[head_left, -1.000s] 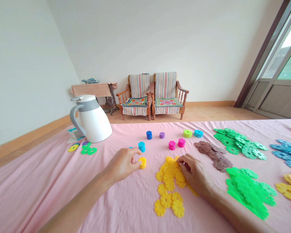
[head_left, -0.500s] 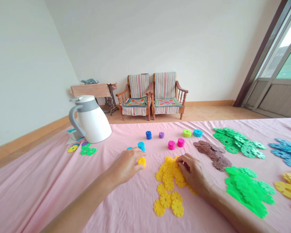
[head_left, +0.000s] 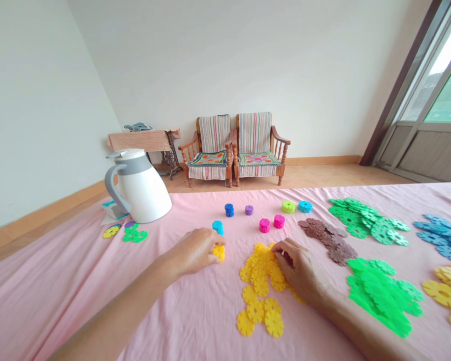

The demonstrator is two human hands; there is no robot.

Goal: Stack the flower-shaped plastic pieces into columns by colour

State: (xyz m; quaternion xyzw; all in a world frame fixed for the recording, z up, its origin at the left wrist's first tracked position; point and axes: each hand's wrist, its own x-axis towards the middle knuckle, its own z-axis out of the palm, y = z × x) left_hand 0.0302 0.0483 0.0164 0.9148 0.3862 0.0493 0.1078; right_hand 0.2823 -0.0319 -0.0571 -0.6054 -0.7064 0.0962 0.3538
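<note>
My left hand (head_left: 199,250) is closed round a small stack of yellow snowflake discs (head_left: 218,252), thumb on the near side and fingers on the far side. Just beyond it stands a light blue stack (head_left: 217,227). My right hand (head_left: 300,268) rests at the right edge of a loose pile of yellow snowflake discs (head_left: 261,271). Its thumb and index finger are bent together at the pile's upper edge; whether a disc is between them is hidden.
Farther back stand dark blue (head_left: 229,210), purple (head_left: 249,210), pink (head_left: 264,225) and lime (head_left: 288,206) stacks. Brown (head_left: 326,238), green (head_left: 385,296) and blue (head_left: 441,235) disc piles spread to the right. A white jug (head_left: 146,195) stands at left on the pink cloth (head_left: 195,316).
My left hand has shifted very slightly with the yellow stack, and a light blue piece beside its fingers is now hidden. My right hand stays at the pile. The view moved a little.
</note>
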